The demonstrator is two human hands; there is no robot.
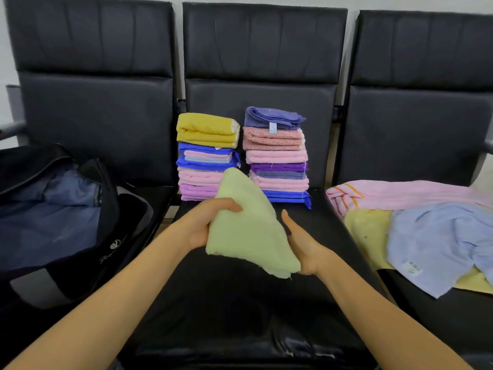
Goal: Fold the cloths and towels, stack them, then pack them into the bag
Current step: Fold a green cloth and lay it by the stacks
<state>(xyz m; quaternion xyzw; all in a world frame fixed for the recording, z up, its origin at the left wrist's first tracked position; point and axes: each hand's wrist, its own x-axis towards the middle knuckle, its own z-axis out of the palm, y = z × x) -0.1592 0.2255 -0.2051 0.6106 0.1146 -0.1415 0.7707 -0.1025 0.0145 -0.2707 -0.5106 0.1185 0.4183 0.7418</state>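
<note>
At the centre of the frame a pale green cloth [248, 231], folded to a rough triangle, is held up between both hands just above the middle seat [240, 303] of 3 black padded chairs. The left hand [205, 225] grips its left edge, the thumb curled over the front of the fabric. The right hand [304, 247] lies against the cloth's lower right edge with the thumb pointing up beside it; its fingers are hidden behind the fabric, so I cannot tell whether they clasp it. Behind the cloth, at the back of the same seat, stand 2 piles of folded towels side by side: the left stack [206, 156] topped with a yellow one, the right stack [276, 156] topped with a purple-blue one, with pink, blue and violet layers below. The cloth's tip overlaps the gap between them in the view. On the seat at the left of the frame sits a black bag [112, 236], open, with blue fabric showing inside. On the seat at the right lie unfolded towels: a pink towel [400, 193] furthest back, a light blue towel [440, 241] nearer, spread over a yellow towel [365, 225]
</note>
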